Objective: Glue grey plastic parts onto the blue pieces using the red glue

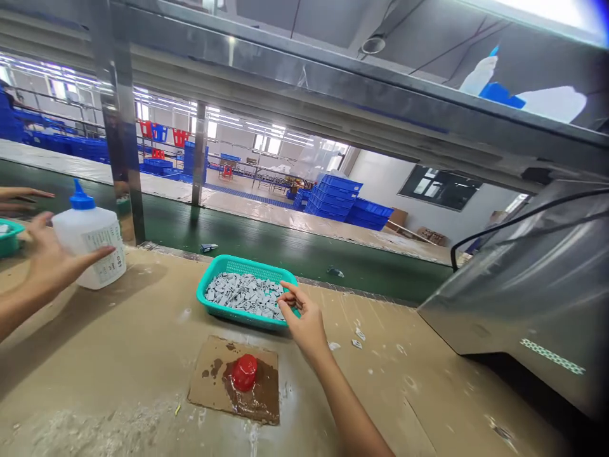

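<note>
My left hand point(50, 260) is wrapped around a white plastic squeeze bottle point(102, 254) with a blue nozzle cap, its thumb across the printed label. The bottle stands upright at the left. Over the right end of a green mesh basket point(250, 317) is my right hand point(304, 314), fingers curled and thumb close to the fingertips in a pinch. Whatever is between them is too small to make out. Many small grey plastic pieces point(242, 292) fill the basket. Nearer me, a wet red rounded object point(244, 372) sits on a soaked cardboard square point(204, 387).
Behind the bench runs a green conveyor belt point(266, 238) carrying a few small dark parts. Another person's hand point(21, 195) shows at far left, near a second green basket point(10, 238). Loose grey pieces point(358, 339) lie right of my hand. A metal housing point(523, 273) stands at right.
</note>
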`<state>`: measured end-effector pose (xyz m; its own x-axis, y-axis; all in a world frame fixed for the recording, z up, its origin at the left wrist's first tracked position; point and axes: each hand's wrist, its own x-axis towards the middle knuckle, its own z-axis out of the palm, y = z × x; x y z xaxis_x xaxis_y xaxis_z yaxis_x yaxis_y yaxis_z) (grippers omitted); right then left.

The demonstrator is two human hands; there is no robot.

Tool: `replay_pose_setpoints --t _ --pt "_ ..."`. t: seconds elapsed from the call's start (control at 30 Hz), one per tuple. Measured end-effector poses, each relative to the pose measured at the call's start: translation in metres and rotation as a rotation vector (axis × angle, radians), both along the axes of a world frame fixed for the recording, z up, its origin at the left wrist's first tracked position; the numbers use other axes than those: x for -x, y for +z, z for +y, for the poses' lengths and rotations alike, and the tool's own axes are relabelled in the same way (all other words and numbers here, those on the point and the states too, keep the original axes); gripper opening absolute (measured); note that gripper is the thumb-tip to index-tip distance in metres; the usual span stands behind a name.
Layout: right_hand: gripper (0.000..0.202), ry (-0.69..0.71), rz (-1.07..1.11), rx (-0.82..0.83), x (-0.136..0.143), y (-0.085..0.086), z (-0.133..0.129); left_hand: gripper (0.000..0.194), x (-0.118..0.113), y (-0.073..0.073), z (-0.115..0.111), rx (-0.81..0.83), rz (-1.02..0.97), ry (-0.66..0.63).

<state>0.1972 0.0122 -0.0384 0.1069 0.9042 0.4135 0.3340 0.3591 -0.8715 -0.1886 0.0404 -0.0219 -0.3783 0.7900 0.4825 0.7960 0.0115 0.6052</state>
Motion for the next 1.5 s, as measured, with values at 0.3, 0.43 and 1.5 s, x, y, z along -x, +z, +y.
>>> replay_pose_setpoints --t 0.3,0.43,1.5 --pt "0.042 0.059 0.359 0.062 -0.018 0.008 0.004 0.049 -0.041 -0.007 -0.026 -0.059 0.563 -0.116" --pt "0.041 0.041 0.456 0.076 -0.029 0.009 0.003 0.048 -0.048 -0.019 -0.044 -0.324 0.825 -0.407" --pt "0.039 -0.073 0.588 0.116 -0.052 0.005 0.006 0.062 -0.097 -0.015 -0.056 -0.388 0.995 -0.803"
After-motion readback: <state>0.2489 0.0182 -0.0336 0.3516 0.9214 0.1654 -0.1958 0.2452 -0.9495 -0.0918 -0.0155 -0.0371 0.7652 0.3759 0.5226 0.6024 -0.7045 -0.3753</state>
